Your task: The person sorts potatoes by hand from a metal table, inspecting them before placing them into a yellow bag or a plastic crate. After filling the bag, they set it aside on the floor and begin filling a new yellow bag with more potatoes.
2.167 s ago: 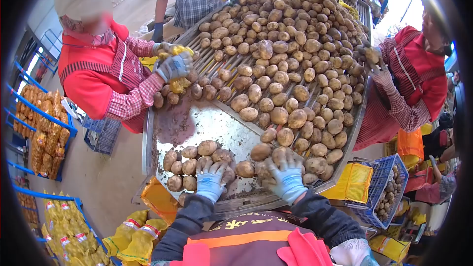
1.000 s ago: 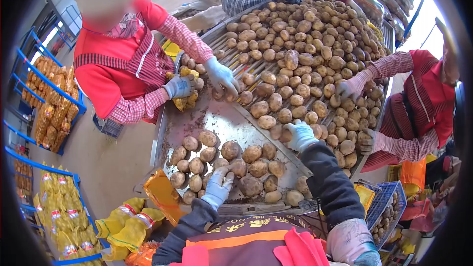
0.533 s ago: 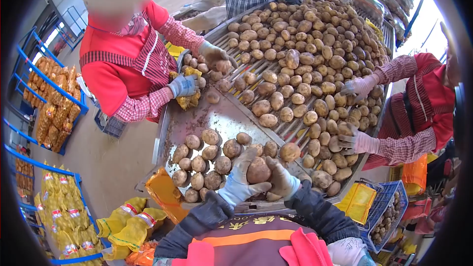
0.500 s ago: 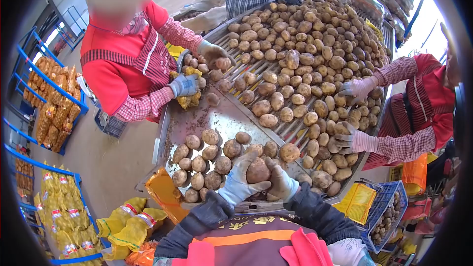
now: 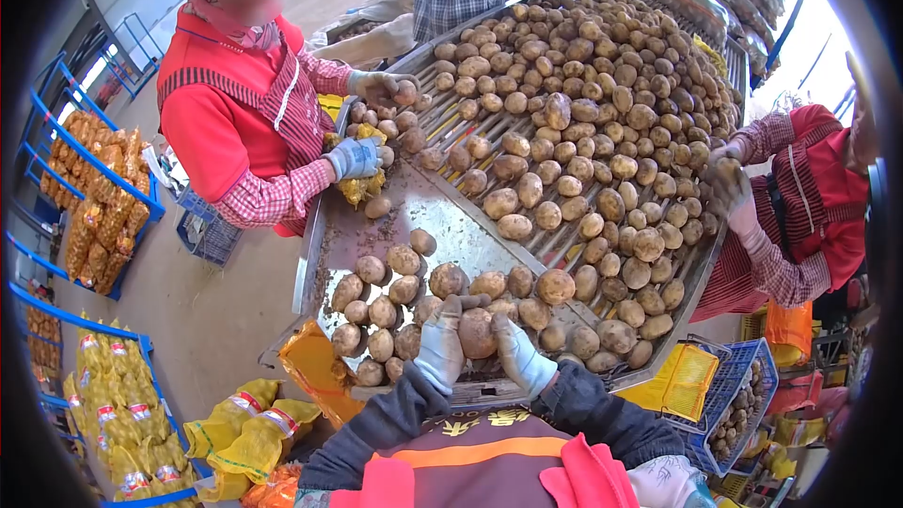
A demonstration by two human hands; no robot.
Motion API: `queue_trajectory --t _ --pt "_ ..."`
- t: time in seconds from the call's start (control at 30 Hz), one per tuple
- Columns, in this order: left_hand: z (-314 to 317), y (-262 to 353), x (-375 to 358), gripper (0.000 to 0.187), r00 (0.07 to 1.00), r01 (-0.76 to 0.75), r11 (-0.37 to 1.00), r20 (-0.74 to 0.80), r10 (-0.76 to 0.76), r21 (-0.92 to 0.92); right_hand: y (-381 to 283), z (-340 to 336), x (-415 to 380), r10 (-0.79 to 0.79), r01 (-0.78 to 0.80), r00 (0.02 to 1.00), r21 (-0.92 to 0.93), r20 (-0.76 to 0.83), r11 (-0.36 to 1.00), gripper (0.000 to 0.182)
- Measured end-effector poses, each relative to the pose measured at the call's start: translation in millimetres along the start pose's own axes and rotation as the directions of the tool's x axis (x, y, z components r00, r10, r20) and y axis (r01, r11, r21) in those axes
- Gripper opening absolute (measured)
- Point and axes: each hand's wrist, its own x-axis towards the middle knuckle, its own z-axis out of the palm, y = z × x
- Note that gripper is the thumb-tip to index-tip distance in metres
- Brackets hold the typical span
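Note:
A large brown potato (image 5: 477,335) is held between my two gloved hands at the near edge of the metal sorting table (image 5: 428,212). My left hand (image 5: 440,350), in a pale glove with dirty fingertips, closes on the potato's left side. Against its right side presses my right hand (image 5: 525,357), gloved alike. Loose potatoes (image 5: 403,260) lie on the flat metal to the left. A round potato (image 5: 555,286) sits just beyond my right hand.
Potatoes (image 5: 602,94) are heaped over the roller bars. Co-workers stand left, right and at the far end; the left one holds a yellow net bag (image 5: 362,190). An orange bag (image 5: 315,362) hangs at the near left edge. A blue crate (image 5: 738,395) stands at right.
My hands have drawn slightly toward me with the potato and turned around it. The right co-worker's hands have pulled back from the heap and come together. The left co-worker has straightened somewhat.

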Motion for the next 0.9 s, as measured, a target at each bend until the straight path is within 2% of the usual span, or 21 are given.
queue_trajectory --t 0.07,0.13,0.17,0.2,0.27,0.3,0.37,0.43,0.53,0.6,0.63,0.67,0.73,0.8,0.83,0.87,0.9 --pt "-0.5 2.4 -3.2 0.049 0.995 0.07 0.966 0.079 -0.052 -0.248 4.4 -5.0 3.3 0.011 -0.011 1.0 0.017 -0.013 1.0 0.056" --pt "0.8 -3.5 -4.0 0.051 0.995 0.09 0.946 0.06 -0.075 -0.312 12.0 -7.1 8.1 0.024 -0.023 0.999 0.035 -0.025 0.999 0.056" --pt "0.5 -6.8 -4.3 0.053 0.995 0.104 0.922 0.038 -0.097 -0.373 16.4 -5.6 10.7 -0.226 0.209 0.97 -0.169 -0.087 0.963 0.056" --pt "-2.9 -10.7 -3.1 0.053 0.994 0.105 0.921 0.04 -0.097 -0.374 16.8 -4.3 11.5 -0.469 0.405 0.878 -0.374 -0.095 0.834 0.056" --pt "-10.8 -17.1 0.0 0.053 0.974 0.226 0.859 0.097 -0.204 -0.459 9.1 -10.5 10.9 -0.448 0.373 0.891 -0.44 -0.077 0.817 0.055" --pt "-10.4 -14.4 -0.2 0.053 0.973 0.229 0.859 0.099 -0.207 -0.459 4.3 -12.5 9.9 -0.426 0.342 0.903 -0.503 -0.059 0.794 0.054" --pt "-8.7 -8.9 -0.3 0.051 0.952 0.306 0.848 0.154 -0.265 -0.433 -0.8 -13.6 8.1 -0.407 0.314 0.91 -0.514 -0.076 0.798 0.055" --pt "-9.0 -9.3 0.3 0.051 0.945 0.326 0.833 0.141 -0.294 -0.447 1.9 -16.7 9.9 -0.389 0.288 0.917 -0.525 -0.09 0.801 0.056" --pt "-10.1 -6.3 -0.3 0.048 0.932 0.362 0.808 0.158 -0.326 -0.466 3.1 -17.9 13.5 -0.443 0.334 0.891 -0.509 -0.105 0.793 0.046" --pt "-11.1 -6.9 2.6 0.046 0.921 0.389 0.795 0.206 -0.33 -0.466 -7.2 -17.1 6.3 -0.467 0.325 0.884 -0.683 -0.028 0.655 0.038" --pt "-14.2 -10.3 3.3 0.045 0.923 0.384 0.806 0.168 -0.346 -0.451 -10.2 -11.3 8.0 -0.654 0.412 0.753 -0.824 0.067 0.39 0.033" --pt "-17.0 -12.7 4.0 0.044 0.923 0.381 0.816 0.129 -0.362 -0.434 -16.3 -10.4 1.9 -0.646 0.421 0.743 -0.873 0.175 0.248 0.035" --pt "-24.6 -14.7 5.8 0.043 0.902 0.428 0.783 0.156 -0.403 -0.451 -17.8 -13.2 0.4 -0.582 0.431 0.771 -0.885 0.259 0.177 0.039" --pt "-35.5 -18.9 4.2 0.046 0.884 0.453 0.752 0.133 -0.448 -0.478 -44.4 -31.1 -0.6 -0.419 0.425 0.835 -0.901 0.355 0.083 0.046" --pt "-25.2 -10.0 0.0 0.047 0.872 0.457 0.716 0.107 -0.478 -0.528 -38.3 -43.7 8.6 -0.689 0.372 0.668 -0.928 0.282 -0.02 0.055" --pt "-29.7 -11.9 1.7 0.047 0.873 0.454 0.716 0.103 -0.477 -0.531 -37.2 -63.3 10.9 -0.728 0.227 0.657 -0.972 0.195 -0.056 0.058" --pt "-38.1 -15.4 4.2 0.048 0.867 0.463 0.684 0.124 -0.483 -0.563 -36.7 -76.2 15.8 -0.719 0.079 0.694 -0.997 0.041 0.019 0.065"
